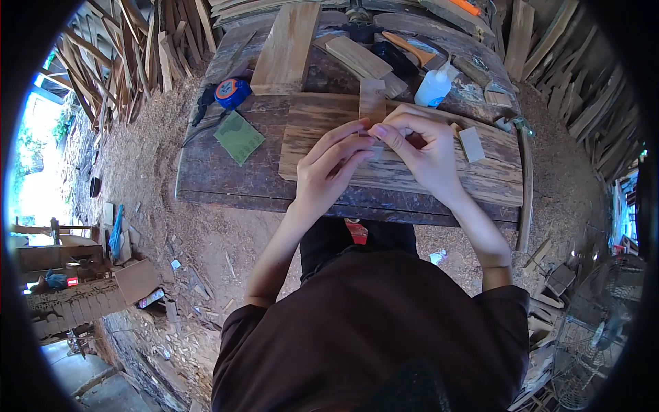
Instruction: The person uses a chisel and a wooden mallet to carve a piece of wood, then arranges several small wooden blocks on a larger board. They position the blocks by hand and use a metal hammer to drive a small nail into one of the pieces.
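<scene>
My left hand (333, 161) and my right hand (425, 147) meet above a long streaked wooden board (467, 182) on the workbench. Both are closed, their fingertips and thumbs pinched together around the near end of a small thin wooden piece (372, 99). Its far end points away from me, past the board's back edge; the gripped end is partly hidden by my fingers. Right of my right hand, a small pale block (471, 145) rests on the board. Just beyond stands a white glue bottle (434, 86). A green sandpaper sheet (239, 137) lies left of the board.
A blue tape measure (232, 93) sits at the bench's left side, near a wide plank (287, 48). Behind the board are stacked wood offcuts (358, 58) and a wooden-handled tool (410, 49). Scrap wood leans around the bench, and a fan (597, 336) stands at the lower right.
</scene>
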`<control>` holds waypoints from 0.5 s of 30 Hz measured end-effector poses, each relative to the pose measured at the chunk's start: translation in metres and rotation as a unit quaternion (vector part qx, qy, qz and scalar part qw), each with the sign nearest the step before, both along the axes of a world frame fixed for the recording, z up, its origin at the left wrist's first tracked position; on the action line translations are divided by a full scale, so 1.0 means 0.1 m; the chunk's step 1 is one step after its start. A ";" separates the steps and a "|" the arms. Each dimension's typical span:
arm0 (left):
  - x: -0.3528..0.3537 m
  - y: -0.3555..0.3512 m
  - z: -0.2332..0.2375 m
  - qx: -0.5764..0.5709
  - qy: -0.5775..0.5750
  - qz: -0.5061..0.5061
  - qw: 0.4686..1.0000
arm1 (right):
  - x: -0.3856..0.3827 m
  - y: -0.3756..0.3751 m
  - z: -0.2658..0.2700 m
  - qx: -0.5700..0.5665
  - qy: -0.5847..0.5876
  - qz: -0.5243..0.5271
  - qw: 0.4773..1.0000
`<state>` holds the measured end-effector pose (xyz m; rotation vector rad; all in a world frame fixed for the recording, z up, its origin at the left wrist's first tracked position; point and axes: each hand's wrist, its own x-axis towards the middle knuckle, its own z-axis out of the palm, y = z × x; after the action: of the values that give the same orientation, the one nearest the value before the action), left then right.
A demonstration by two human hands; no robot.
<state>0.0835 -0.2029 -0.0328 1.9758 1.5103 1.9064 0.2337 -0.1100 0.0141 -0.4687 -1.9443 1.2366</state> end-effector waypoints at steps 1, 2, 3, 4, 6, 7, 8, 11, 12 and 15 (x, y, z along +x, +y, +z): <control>0.00 0.00 0.01 -0.004 -0.009 -0.001 1.000 | 0.00 -0.01 0.01 -0.003 -0.002 -0.004 1.000; 0.00 0.00 0.00 -0.004 -0.009 -0.001 1.000 | 0.00 0.00 0.00 -0.003 -0.002 -0.004 1.000; 0.00 0.01 -0.01 0.005 0.000 0.003 1.000 | 0.00 0.00 0.00 0.001 0.000 -0.003 1.000; 0.00 0.01 -0.01 0.013 0.009 0.007 1.000 | 0.00 0.00 -0.01 0.005 0.003 -0.003 1.000; 0.00 0.02 -0.01 0.015 0.009 0.007 1.000 | 0.00 0.03 -0.02 0.009 0.001 -0.001 1.000; 0.01 0.02 -0.01 0.018 0.008 0.009 1.000 | 0.00 0.04 -0.03 0.013 -0.001 0.001 1.000; 0.01 0.02 -0.01 0.018 0.008 0.009 1.000 | 0.00 0.04 -0.03 0.014 -0.002 0.001 1.000; 0.01 0.00 -0.02 0.019 0.025 0.014 0.999 | -0.01 0.04 -0.03 0.024 0.004 0.004 1.000; 0.01 0.00 -0.02 0.019 0.023 0.015 0.999 | 0.00 0.03 -0.02 0.021 0.002 0.006 1.000; 0.01 0.01 -0.03 0.024 0.030 0.021 0.999 | 0.00 0.04 -0.01 0.040 0.004 0.012 0.999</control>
<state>0.0848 -0.2024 -0.0354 2.0562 1.5466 1.9327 0.2339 -0.1063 0.0129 -0.4006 -1.9892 1.1685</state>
